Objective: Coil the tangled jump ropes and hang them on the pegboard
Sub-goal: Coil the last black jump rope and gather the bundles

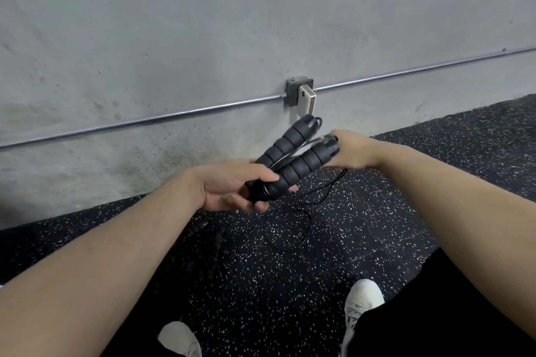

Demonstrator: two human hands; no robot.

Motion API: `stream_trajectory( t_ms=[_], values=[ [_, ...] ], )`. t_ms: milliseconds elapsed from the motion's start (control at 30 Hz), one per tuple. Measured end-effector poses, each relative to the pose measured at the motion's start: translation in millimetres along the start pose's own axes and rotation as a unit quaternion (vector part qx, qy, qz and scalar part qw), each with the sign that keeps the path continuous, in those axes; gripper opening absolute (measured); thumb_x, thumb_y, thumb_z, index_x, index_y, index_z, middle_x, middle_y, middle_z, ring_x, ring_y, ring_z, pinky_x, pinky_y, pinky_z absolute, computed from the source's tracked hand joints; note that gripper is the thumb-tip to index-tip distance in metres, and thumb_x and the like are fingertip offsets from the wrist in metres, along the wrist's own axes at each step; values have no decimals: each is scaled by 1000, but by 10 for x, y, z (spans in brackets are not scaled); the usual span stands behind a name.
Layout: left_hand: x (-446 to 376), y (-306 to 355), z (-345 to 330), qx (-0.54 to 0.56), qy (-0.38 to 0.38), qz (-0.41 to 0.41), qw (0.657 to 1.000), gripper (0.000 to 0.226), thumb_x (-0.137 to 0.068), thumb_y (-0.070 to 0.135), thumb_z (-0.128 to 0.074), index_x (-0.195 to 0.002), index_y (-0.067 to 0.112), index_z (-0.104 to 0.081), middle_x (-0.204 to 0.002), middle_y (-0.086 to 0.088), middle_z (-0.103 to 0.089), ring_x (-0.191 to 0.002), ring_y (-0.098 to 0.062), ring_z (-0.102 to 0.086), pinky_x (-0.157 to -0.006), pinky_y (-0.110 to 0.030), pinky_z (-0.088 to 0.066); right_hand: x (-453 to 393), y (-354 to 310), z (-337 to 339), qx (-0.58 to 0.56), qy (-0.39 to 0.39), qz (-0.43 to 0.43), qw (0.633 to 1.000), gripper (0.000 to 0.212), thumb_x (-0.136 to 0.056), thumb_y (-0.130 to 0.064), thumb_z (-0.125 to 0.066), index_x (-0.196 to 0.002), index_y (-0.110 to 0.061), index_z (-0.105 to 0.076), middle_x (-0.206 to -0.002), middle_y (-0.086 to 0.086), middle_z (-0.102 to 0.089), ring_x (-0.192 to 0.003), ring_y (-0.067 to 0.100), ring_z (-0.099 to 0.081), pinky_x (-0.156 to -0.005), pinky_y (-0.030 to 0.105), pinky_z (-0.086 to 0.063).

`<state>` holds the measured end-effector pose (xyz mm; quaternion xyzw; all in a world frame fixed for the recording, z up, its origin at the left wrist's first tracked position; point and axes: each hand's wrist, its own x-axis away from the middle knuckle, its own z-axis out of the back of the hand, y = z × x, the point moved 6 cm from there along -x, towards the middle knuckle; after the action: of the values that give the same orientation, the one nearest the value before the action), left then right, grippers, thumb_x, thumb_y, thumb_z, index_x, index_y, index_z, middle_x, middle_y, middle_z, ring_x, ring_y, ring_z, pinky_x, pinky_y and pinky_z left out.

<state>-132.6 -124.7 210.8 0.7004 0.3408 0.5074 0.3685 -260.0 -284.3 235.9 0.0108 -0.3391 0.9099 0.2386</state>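
- Black rubber floor flecked with white (275, 284) meets a grey concrete wall (203, 23) crossed by a metal conduit pipe (174, 114).
- Left hand (232, 188) fingers curl round two black ribbed foam jump-rope handles (293, 162).
- Right hand (352, 152) pinches the thin black cord (293, 223).
- No writing is legible.

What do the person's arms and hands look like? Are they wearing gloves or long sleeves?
No gloves and no long sleeves. Both forearms are bare right up to the edge of the picture, and no sleeve cuff shows. The left hand and the right hand are bare too. I see no watch, bracelet or ring on what shows.
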Motion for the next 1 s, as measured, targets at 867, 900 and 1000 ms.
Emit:
stream_trajectory(
  t_ms=[867,900,1000],
  values=[
    [-91,-179,440,-206,269,47,940,28,-95,17,-69,-118,4,-60,-95,-22,-74,-70,-33,-71,-67,-44,-61,-168,-957,-353,69,38,33,996,45,-100,-39,-57,-70,-8,-68,-58,4,-62,-42,5,-43,-47,22,-37],
    [-96,-174,486,-168,283,35,944,29,-95,17,-70,-118,3,-60,-93,-22,-75,-68,-33,-72,-63,-40,-60,-167,-963,-353,60,46,25,997,45,-101,-39,-55,-71,-8,-68,-54,1,-61,-41,5,-42,-46,22,-37],
    [-89,-133,517,-36,312,5,949,33,-95,13,-71,-123,0,-58,-88,-20,-74,-63,-33,-70,-50,-34,-58,-167,-919,-339,14,70,-5,997,36,-101,-34,-57,-84,-6,-72,-43,-9,-49,-36,2,-41,-40,15,-30]
  ],
)
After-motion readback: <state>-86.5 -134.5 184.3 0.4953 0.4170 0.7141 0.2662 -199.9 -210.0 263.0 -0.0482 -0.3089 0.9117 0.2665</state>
